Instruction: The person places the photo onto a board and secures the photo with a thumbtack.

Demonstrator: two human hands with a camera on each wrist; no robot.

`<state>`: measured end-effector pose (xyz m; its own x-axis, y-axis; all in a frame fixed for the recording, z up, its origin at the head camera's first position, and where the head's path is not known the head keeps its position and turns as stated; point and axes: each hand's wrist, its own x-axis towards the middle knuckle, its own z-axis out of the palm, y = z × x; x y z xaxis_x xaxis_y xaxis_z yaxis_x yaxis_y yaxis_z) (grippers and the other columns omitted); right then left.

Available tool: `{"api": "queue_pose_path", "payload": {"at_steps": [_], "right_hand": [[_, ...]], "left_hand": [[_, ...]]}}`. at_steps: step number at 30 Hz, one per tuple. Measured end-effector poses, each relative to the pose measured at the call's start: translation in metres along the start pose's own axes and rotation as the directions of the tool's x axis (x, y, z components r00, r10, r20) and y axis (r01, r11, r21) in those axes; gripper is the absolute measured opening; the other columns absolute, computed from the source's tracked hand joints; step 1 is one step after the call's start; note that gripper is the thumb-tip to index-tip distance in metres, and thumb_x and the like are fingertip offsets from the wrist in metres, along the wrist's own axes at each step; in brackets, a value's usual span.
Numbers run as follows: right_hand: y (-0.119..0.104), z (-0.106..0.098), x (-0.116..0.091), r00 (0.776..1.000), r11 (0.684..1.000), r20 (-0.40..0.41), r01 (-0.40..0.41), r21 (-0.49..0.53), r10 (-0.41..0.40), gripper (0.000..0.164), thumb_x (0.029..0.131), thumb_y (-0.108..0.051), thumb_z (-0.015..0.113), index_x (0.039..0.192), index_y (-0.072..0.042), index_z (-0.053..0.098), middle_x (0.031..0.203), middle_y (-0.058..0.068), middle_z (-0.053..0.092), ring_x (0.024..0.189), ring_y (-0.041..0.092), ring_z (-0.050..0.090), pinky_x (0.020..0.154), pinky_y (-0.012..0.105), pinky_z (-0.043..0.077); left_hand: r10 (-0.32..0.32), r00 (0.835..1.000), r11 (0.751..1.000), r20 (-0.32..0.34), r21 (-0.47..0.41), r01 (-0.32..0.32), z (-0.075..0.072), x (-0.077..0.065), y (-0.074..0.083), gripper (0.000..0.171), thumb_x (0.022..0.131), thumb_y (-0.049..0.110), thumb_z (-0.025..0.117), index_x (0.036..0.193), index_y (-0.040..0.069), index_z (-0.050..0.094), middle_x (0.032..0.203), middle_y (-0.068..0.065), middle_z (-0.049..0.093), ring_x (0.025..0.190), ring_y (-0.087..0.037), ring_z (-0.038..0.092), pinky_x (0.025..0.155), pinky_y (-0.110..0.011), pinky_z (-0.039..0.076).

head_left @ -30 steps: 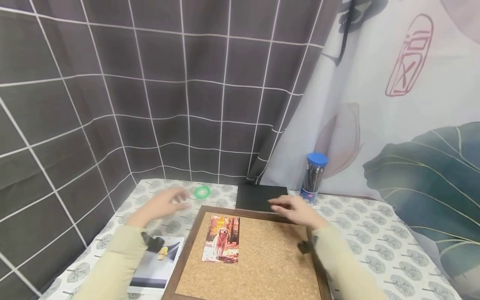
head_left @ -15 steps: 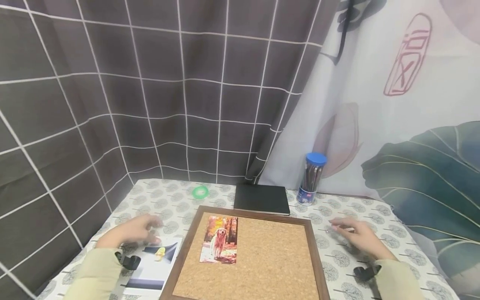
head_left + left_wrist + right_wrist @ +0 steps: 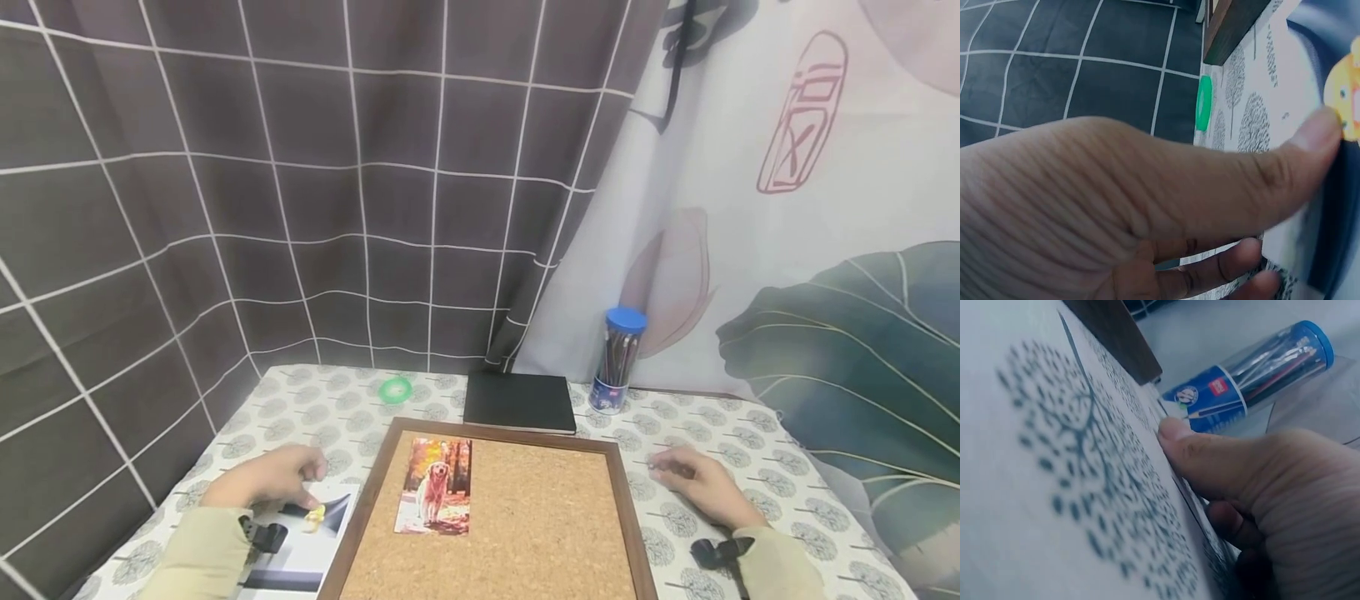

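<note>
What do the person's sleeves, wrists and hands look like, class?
The left sleeve and right sleeve match: plain, pale yellowish fabric. A small black device sits at each wrist. The left hand and right hand wear no gloves.

Table (image 3: 787,487) runs across the lower half of the head frame, covered by a white cloth (image 3: 341,421) with a grey tree print. Directly on it:
- lower centre: cork board (image 3: 551,521) in a dark wood frame (image 3: 632,529), bottom cut off by the frame edge
- lower left, just beside the board: printed sheet (image 3: 296,554) with a yellow figure on it
- rear, left of centre: green ring (image 3: 385,393), flat
- rear centre, near the board's far edge: black notebook (image 3: 519,402), closed
- right of notebook: blue-lidded pencil tub (image 3: 617,358), standing
</note>
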<state>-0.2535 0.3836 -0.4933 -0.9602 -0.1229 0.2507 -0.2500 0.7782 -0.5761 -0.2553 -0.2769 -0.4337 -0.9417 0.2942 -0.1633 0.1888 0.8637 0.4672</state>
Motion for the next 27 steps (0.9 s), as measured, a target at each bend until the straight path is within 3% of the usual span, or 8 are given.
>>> {"api": "queue_pose_path", "payload": {"at_steps": [6,17,21,27], "right_hand": [[-0.0013,0.0034,-0.0011,1.000,1.000,-0.013,-0.007,-0.001,0.007,0.023,0.092,-0.037,0.072,0.109,-0.021,0.074,0.116,0.005,0.071,0.113,0.036,0.063,0.097,0.061,0.046],[-0.0041,0.0033,0.0026,1.000,1.000,-0.018,-0.012,-0.005,0.012,0.017,0.092,-0.034,0.072,0.104,-0.021,0.072,0.111,0.005,0.071,0.108,0.034,0.065,0.094,0.061,0.047],[-0.0029,0.0029,0.0027,0.999,1.000,-0.031,0.009,-0.006,-0.009,0.014,0.092,-0.032,0.072,0.102,-0.022,0.072,0.111,0.004,0.072,0.109,0.035,0.064,0.095,0.061,0.046],[-0.0014,0.0026,0.0028,1.000,1.000,-0.023,-0.019,0.016,0.020,0.020,0.094,-0.036,0.069,0.105,-0.019,0.072,0.113,0.008,0.072,0.111,0.038,0.064,0.097,0.062,0.044]], "left_hand": [[-0.007,1.000,1.000,0.007,-0.030,0.007,-0.0013,-0.0022,-0.0030,0.039,0.061,0.007,0.088,0.091,0.011,0.063,0.092,-0.004,0.063,0.088,-0.024,0.061,0.084,-0.056,0.052],[-0.020,1.000,1.000,0.018,0.015,0.020,-0.0048,-0.0048,-0.0043,0.028,0.066,0.016,0.087,0.079,0.012,0.063,0.078,0.001,0.061,0.071,-0.018,0.054,0.069,-0.038,0.049],[-0.042,0.999,0.999,0.017,0.000,0.042,-0.0057,-0.0049,-0.0060,0.025,0.068,0.017,0.087,0.075,0.011,0.064,0.073,0.001,0.059,0.068,-0.018,0.052,0.066,-0.035,0.047],[-0.016,1.000,1.000,0.023,-0.025,0.017,-0.0055,-0.0053,-0.0098,0.026,0.066,0.018,0.088,0.072,0.012,0.063,0.067,0.001,0.056,0.061,-0.017,0.050,0.061,-0.033,0.045]]}}
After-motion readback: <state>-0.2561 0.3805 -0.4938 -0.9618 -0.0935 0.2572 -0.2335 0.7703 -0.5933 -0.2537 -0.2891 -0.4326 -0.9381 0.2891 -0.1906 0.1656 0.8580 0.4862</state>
